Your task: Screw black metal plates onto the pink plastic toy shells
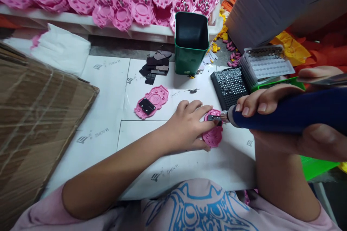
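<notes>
"How is the pink plastic casing (213, 137) looking, and where is it lying?"

"It's lying on the white tabletop sheet (184, 162), just in front of the person. Its scalloped edge is showing along the right and bottom, with small raised bumps on its face. A dark plate (214, 117) is sitting on its upper part, and fingers are covering some of the left side."

"What are those fingers doing?"

"The left hand (187, 126) is gripping the casing with the thumb and fingers partly spread. The index finger is reaching across onto the dark plate, while the thumb tip is resting by the lower left edge. The other fingers are bending near the top."

"And the right hand (287, 140)?"

"It's closing around a dark blue power screwdriver (276, 110), fingers curling over the top and the thumb lying along the near side. The metal nose is pointing left, meeting the dark plate; the exact contact is too small to tell."

"Is anything similar lying nearby?"

"A second pink casing (158, 97) is lying beyond the left wrist, carrying a black plate (146, 107). A black screw tray (231, 83) is standing near the screwdriver."
</notes>
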`<act>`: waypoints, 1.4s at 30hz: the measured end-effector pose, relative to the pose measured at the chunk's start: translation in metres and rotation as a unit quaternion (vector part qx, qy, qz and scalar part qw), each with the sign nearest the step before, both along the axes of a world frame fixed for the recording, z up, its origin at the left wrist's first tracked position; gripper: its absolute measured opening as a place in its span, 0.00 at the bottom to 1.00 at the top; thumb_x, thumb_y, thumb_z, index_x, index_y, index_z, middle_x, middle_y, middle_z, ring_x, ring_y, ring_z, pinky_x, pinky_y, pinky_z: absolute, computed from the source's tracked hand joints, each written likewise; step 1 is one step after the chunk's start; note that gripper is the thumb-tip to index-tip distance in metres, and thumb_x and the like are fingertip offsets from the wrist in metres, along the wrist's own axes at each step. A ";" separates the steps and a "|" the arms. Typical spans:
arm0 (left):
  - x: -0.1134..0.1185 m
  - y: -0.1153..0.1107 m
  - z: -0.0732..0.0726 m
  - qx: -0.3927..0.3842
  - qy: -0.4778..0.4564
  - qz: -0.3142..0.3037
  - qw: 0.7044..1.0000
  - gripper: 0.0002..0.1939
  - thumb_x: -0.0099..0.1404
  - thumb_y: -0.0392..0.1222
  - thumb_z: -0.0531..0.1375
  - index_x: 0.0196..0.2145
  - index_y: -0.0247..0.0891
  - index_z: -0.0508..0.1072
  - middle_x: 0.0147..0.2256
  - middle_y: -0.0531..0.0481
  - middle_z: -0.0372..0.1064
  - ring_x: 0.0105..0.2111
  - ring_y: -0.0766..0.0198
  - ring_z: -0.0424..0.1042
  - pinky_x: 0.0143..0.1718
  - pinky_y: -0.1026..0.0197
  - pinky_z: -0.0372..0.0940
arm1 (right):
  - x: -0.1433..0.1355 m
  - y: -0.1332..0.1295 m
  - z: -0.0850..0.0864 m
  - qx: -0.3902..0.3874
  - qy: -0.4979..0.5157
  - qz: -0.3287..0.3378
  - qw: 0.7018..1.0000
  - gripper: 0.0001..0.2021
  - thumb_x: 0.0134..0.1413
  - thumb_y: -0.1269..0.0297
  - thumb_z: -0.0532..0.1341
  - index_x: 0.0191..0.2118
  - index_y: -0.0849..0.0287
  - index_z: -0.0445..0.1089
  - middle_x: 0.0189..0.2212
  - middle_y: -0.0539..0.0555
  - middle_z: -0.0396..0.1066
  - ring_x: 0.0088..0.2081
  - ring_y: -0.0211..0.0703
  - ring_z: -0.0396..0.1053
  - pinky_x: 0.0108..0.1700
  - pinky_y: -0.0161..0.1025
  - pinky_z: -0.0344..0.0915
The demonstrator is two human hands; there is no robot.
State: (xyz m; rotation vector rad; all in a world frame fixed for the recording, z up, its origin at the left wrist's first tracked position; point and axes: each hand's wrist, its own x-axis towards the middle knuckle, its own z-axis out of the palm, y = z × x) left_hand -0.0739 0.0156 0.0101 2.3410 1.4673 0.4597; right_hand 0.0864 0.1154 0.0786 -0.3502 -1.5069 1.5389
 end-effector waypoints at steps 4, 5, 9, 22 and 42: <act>0.001 0.000 -0.001 0.016 0.000 0.002 1.000 0.30 0.54 0.63 0.65 0.49 0.43 0.73 0.57 0.40 0.63 0.53 0.43 0.57 0.47 0.46 0.50 | -0.001 0.001 0.000 0.012 -0.023 -0.001 1.000 0.08 0.42 0.57 0.64 0.32 0.49 0.74 0.21 0.49 0.66 0.22 0.43 0.66 0.26 0.44 0.66; 0.001 0.000 -0.001 0.018 0.000 0.003 1.000 0.29 0.54 0.63 0.65 0.48 0.43 0.73 0.56 0.41 0.63 0.53 0.43 0.57 0.47 0.46 0.50 | -0.002 0.000 0.000 0.004 -0.024 -0.011 1.000 0.09 0.40 0.57 0.65 0.32 0.49 0.74 0.20 0.49 0.66 0.22 0.43 0.66 0.25 0.44 0.66; 0.002 -0.001 -0.002 0.013 -0.002 0.006 1.000 0.29 0.54 0.64 0.64 0.47 0.44 0.73 0.57 0.40 0.62 0.53 0.44 0.57 0.47 0.46 0.50 | -0.006 -0.002 -0.001 -0.008 -0.009 -0.039 0.999 0.12 0.38 0.57 0.67 0.33 0.50 0.74 0.19 0.48 0.66 0.20 0.43 0.66 0.23 0.43 0.66; 0.001 -0.001 -0.005 0.017 0.010 0.008 1.000 0.39 0.51 0.69 0.63 0.54 0.43 0.70 0.55 0.35 0.61 0.52 0.43 0.56 0.49 0.45 0.49 | 0.015 0.014 0.002 -0.003 0.019 -0.045 0.999 0.17 0.40 0.56 0.67 0.40 0.50 0.72 0.22 0.48 0.70 0.23 0.44 0.69 0.28 0.46 0.70; 0.003 -0.002 -0.001 0.019 0.014 -0.018 1.000 0.18 0.70 0.49 0.52 0.54 0.47 0.71 0.55 0.41 0.65 0.53 0.45 0.57 0.50 0.44 0.49 | 0.001 0.051 -0.021 0.014 0.116 -0.374 0.920 0.26 0.43 0.60 0.54 0.51 0.60 0.56 0.17 0.41 0.64 0.15 0.34 0.62 0.18 0.32 0.61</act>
